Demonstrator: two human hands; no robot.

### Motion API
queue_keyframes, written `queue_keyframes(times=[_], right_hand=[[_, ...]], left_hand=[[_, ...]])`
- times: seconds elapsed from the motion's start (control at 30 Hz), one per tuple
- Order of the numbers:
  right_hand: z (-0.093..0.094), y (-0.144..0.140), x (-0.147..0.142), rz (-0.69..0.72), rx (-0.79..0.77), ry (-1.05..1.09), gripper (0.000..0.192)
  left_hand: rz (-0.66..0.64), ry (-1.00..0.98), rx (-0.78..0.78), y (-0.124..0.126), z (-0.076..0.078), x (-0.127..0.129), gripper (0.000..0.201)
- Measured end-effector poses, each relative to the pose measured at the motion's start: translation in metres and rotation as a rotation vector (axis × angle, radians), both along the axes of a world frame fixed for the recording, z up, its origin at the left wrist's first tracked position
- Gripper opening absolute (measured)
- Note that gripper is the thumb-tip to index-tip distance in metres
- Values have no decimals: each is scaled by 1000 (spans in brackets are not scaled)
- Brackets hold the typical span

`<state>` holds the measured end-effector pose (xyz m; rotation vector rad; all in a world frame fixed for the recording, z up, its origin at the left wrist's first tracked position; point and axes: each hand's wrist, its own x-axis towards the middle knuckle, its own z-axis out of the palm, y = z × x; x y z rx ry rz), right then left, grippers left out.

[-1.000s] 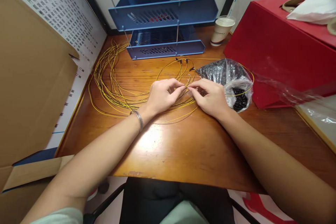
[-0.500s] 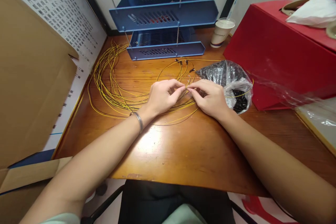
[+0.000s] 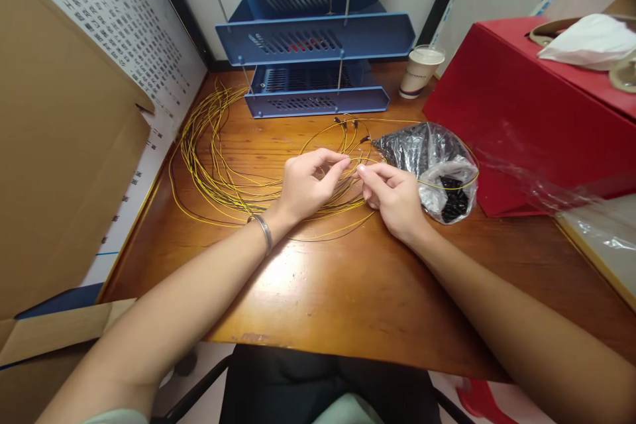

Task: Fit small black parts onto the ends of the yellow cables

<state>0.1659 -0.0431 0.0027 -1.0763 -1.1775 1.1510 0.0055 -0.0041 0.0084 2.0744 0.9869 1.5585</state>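
**Hands at the yellow cables, small parts waiting in the bag**

Hands meet near the middle of the wooden bench (image 3: pixel 318 291), over a loose coil of thin yellow cables (image 3: pixel 218 165). The left hand (image 3: pixel 303 185) has its thumb and first fingers pressed together at one cable strand, as in a pinch. The right hand (image 3: pixel 392 195) is just beside it, at 3 o'clock from the left one, its fingers curled with the tips drawn together; whether something small sits between them I cannot tell.

The cables spread from the hands toward 9 and 10 o'clock in many wide loops. A few ends with dark tips (image 3: pixel 348 124) lie at 12 o'clock from the hands, just before the blue tray rack (image 3: pixel 318 101). At 3 o'clock from the right hand lies a clear plastic bag (image 3: pixel 437 159) with small black parts (image 3: pixel 451 197) inside, and one yellow strand runs over it.

In my judgement the work is in its early or middle part: only some ends show dark tips, most of the coil looks loose and unsorted, and the bag holds many pieces.

A paper cup (image 3: pixel 420 71) stands at 1 o'clock, beside a red box (image 3: pixel 536 119).
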Motion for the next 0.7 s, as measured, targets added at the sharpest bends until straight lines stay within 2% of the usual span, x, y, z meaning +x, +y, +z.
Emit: queue_keyframes(times=[0.13, 0.3, 0.7], right_hand=[[1, 8, 6, 37, -104, 176, 38], [6, 10, 5, 36, -111, 302, 41], [5, 10, 4, 19, -69, 312, 37]], left_hand=[[-16, -19, 38, -2, 2, 0, 10], [-17, -13, 37, -2, 2, 0, 14], [-76, -27, 71, -2, 1, 0, 9]])
